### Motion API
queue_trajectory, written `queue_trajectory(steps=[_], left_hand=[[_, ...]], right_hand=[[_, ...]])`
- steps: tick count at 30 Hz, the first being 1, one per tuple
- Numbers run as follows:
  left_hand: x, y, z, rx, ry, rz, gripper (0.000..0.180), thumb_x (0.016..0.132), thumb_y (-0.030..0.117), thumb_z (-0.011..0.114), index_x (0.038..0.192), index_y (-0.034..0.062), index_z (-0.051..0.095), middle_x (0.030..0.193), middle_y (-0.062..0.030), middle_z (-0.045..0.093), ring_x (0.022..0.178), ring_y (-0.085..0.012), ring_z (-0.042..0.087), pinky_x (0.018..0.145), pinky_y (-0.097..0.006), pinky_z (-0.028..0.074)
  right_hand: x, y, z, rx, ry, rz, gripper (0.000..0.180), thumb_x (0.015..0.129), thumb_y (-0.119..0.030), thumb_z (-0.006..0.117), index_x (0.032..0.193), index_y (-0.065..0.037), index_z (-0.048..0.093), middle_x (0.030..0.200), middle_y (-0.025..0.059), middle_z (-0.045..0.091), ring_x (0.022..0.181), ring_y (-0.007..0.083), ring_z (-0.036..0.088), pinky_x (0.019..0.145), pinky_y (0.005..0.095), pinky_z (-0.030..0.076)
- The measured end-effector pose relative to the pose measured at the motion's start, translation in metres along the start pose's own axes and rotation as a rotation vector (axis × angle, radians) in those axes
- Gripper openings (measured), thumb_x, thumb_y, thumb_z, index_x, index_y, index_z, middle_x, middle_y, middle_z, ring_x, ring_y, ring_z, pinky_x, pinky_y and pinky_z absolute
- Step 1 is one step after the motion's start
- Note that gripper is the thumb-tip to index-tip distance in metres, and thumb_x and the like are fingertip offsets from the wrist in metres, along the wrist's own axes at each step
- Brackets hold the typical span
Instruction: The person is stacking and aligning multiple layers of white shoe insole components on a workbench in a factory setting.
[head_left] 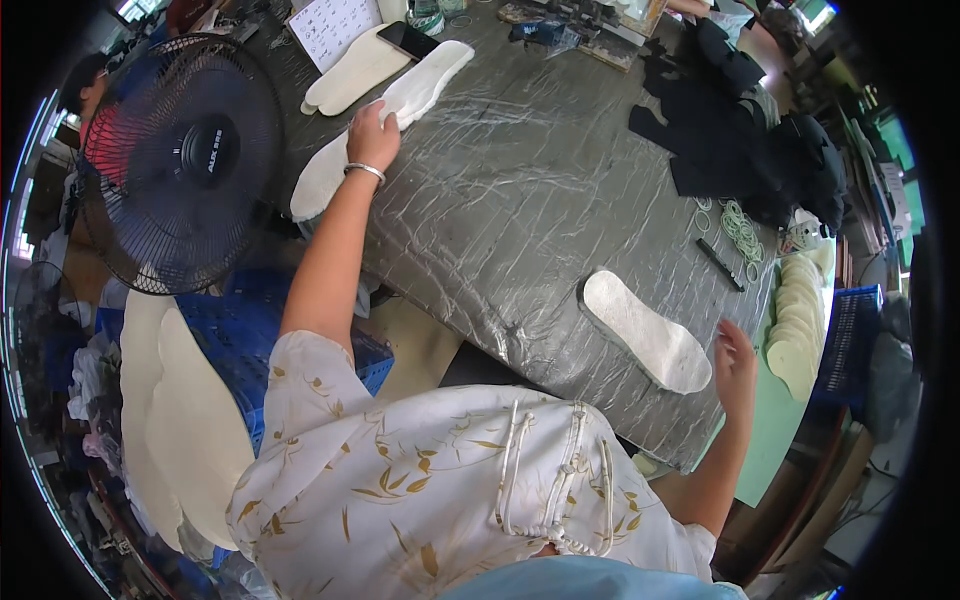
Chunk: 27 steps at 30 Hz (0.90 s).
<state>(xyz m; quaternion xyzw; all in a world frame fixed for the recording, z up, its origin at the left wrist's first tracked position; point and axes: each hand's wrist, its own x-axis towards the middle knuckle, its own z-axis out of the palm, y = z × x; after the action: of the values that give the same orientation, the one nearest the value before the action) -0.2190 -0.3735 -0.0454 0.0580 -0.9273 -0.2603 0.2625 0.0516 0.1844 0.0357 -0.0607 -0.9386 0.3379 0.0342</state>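
the shiny grey table (pixel 480 230) bears white insoles (pixel 645 332), black cloth (pixel 715 130), a black pen (pixel 720 264) and pale-green loops (pixel 740 232).

Pale floor (pixel 424 338) shows below the near edge of the dark surface (pixel 530 190); a black fan (pixel 185 170) stands past its left edge, bright light (pixel 24 232) farther out.

Over a grey worktop (pixel 490 225), the left hand (pixel 374 140) lies across white insoles (pixel 432 84) near a phone (pixel 407 41); the right hand (pixel 737 368), fingers (pixel 735 338) slightly bent, hovers beside a single insole (pixel 645 330). A fan (pixel 205 150) stands at left.
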Motion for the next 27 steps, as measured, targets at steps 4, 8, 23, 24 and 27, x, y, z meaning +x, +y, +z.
queue_trajectory(steps=[4, 8, 23, 24, 27], left_hand=[[0.053, -0.047, 0.013, 0.103, -0.237, -0.164, 0.049, 0.086, 0.023, 0.05, 0.129, 0.0013, 0.051, 0.134, -0.0222, 0.048, 0.126, -0.0349, 0.044, 0.106, -0.04, 0.034], [0.091, -0.082, 0.013, 0.18, -0.586, -0.275, 0.059, 0.086, 0.035, 0.046, 0.131, -0.0031, 0.048, 0.131, -0.0259, 0.05, 0.125, -0.0388, 0.045, 0.105, -0.042, 0.035], [-0.074, -0.073, -0.025, -0.617, -0.473, -0.515, 0.026, 0.081, 0.015, 0.054, 0.095, -0.005, 0.062, 0.085, -0.0072, 0.064, 0.075, -0.0134, 0.057, 0.067, -0.029, 0.045], [-0.09, -0.063, -0.021, -0.717, -0.417, -0.581, 0.025, 0.081, 0.013, 0.053, 0.097, -0.0049, 0.062, 0.085, -0.0066, 0.063, 0.078, -0.0132, 0.056, 0.069, -0.029, 0.045], [-0.124, -0.015, -0.031, -1.02, -0.336, -0.733, 0.018, 0.081, 0.01, 0.052, 0.092, -0.002, 0.06, 0.085, -0.0052, 0.06, 0.079, -0.0141, 0.056, 0.071, -0.028, 0.045]], right_hand=[[0.029, -0.085, 0.044, -0.095, -0.128, -0.232, 0.032, 0.082, -0.001, 0.06, 0.114, 0.0, 0.059, 0.109, 0.018, 0.062, 0.098, 0.034, 0.062, 0.082, 0.0365, 0.049], [0.036, -0.11, 0.064, -0.052, -0.192, -0.296, 0.031, 0.082, -0.003, 0.062, 0.112, -0.001, 0.06, 0.106, 0.0165, 0.063, 0.095, 0.033, 0.063, 0.078, 0.037, 0.051], [0.049, -0.138, 0.169, 0.211, -0.448, -0.347, 0.028, 0.083, -0.011, 0.061, 0.109, 0.0, 0.061, 0.096, 0.0171, 0.064, 0.085, 0.0326, 0.064, 0.075, 0.0381, 0.05], [0.049, -0.142, 0.17, 0.162, -0.386, -0.391, 0.027, 0.083, -0.011, 0.061, 0.108, 0.0, 0.061, 0.094, 0.0171, 0.064, 0.083, 0.0319, 0.065, 0.075, 0.0381, 0.05], [0.047, -0.139, 0.166, 0.089, -0.261, -0.453, 0.023, 0.083, -0.01, 0.062, 0.103, 0.002, 0.063, 0.088, 0.0168, 0.065, 0.076, 0.0307, 0.065, 0.071, 0.0372, 0.051]])
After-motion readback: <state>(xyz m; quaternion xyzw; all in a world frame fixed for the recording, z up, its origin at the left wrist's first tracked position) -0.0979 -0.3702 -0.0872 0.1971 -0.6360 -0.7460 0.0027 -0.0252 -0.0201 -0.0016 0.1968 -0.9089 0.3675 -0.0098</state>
